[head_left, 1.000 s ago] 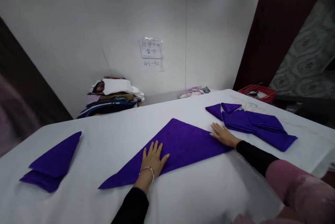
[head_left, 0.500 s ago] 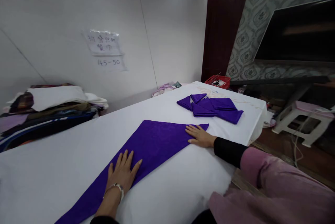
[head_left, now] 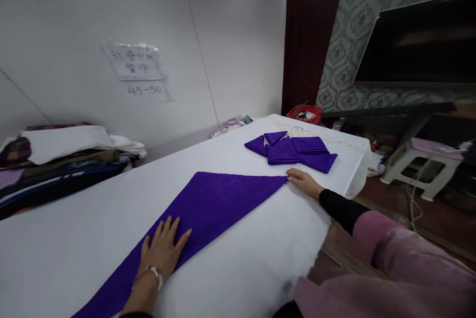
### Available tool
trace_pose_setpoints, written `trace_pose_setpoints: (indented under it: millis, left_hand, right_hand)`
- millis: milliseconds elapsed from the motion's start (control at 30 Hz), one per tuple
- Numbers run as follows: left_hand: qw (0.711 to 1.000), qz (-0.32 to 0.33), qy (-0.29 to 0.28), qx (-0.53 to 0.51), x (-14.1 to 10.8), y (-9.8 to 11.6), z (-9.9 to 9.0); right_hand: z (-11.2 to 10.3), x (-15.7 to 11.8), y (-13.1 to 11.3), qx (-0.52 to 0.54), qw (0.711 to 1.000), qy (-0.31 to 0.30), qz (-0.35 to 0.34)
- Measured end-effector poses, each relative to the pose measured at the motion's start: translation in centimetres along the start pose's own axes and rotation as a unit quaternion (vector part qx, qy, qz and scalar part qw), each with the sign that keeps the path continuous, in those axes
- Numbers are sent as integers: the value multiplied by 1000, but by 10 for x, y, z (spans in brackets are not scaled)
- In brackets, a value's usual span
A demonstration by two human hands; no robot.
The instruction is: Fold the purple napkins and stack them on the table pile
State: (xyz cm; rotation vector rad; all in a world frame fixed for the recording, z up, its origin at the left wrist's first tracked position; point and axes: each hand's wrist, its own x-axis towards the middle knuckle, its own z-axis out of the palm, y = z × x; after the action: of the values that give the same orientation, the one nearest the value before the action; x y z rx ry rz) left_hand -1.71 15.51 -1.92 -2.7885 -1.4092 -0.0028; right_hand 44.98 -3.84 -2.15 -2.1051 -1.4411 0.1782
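Observation:
A purple cloth napkin (head_left: 219, 199), folded into a long triangle, lies on the white-covered table. My left hand (head_left: 161, 243), with a bracelet at the wrist, rests flat on its near-left part, fingers spread. At the napkin's right tip, my right hand (head_left: 305, 183) has its fingers drawn together on the corner; the thumb is partly hidden. Just beyond that hand lies a folded purple cloth piece (head_left: 284, 149) made up of several pointed sections.
A stack of folded clothes (head_left: 63, 159) stands at the left against the white wall. At the table's far end are a red basket (head_left: 316, 115) and some pale cloths (head_left: 228, 126). A stool (head_left: 424, 164) stands on the floor to the right.
My right hand has slid from lying flat on the napkin outward to its right tip, and its fingers have closed there. My left hand stays flat on the cloth. The view has shifted slightly.

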Motion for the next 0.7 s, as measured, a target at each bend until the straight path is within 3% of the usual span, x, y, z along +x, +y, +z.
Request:
trace_pose_setpoints:
  millis: [167, 333, 400, 700]
  left_hand:
    - [995, -73, 25, -61, 3, 3, -7]
    - [981, -86, 149, -84, -8, 4, -21]
    - [978, -91, 165, -91, -18, 5, -24]
    - [992, -83, 43, -85, -59, 23, -21]
  right_hand:
    - [5, 5, -1, 20, 999, -15, -34]
    - [4, 9, -1, 26, 999, -20, -33]
    - [4, 9, -2, 26, 999, -18, -28]
    - [8, 12, -3, 16, 1000, -1, -11]
